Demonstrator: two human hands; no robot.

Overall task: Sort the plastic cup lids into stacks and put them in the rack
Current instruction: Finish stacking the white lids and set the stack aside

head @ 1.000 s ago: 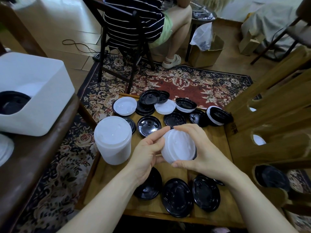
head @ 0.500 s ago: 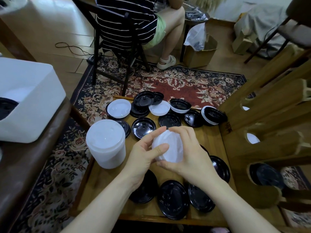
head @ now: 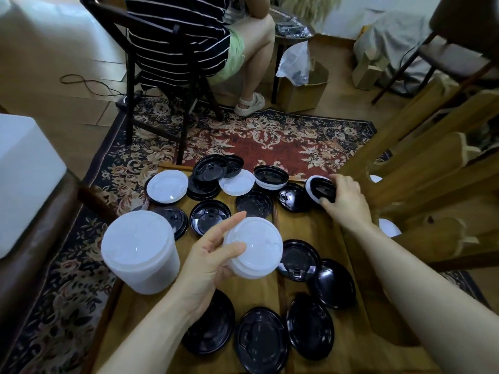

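Along the bottom of the frame black lids [head: 261, 340] lie flat on the wooden table [head: 348, 344], some overlapping at the edges. Just above them, at centre, the left hand [head: 208, 261] holds a short white stack [head: 253, 248] of lids off the table: the thumb lies across the near rim and the fingers wrap round the left side, with the forefinger stretched up past the top edge. To its left a tall white stack [head: 140, 251] stands upright near the table's left edge, apart from the hand.

Further up, right of centre, the right hand [head: 347, 199] reaches across to a tilted black-and-white stack [head: 320, 189] near the table's right edge, fingers curled over its right side and thumb at its lower rim. The two hands are well apart.

Beyond the hands more lids are scattered along the table's far edge: a white lid [head: 168, 186] at the left, a pile of black lids [head: 209, 174], another white lid [head: 237, 182] and a black-and-white stack [head: 270, 177].

At the right of the frame stands the wooden rack [head: 432, 163], with white lids showing in two of its openings.

A patterned rug [head: 259, 141] lies under the table. At the top of the frame a person in a striped shirt [head: 178, 36] sits on a dark chair [head: 151, 85], and a cardboard box [head: 302, 90] stands to the right of them. A white bin [head: 24, 179] sits at the left edge.
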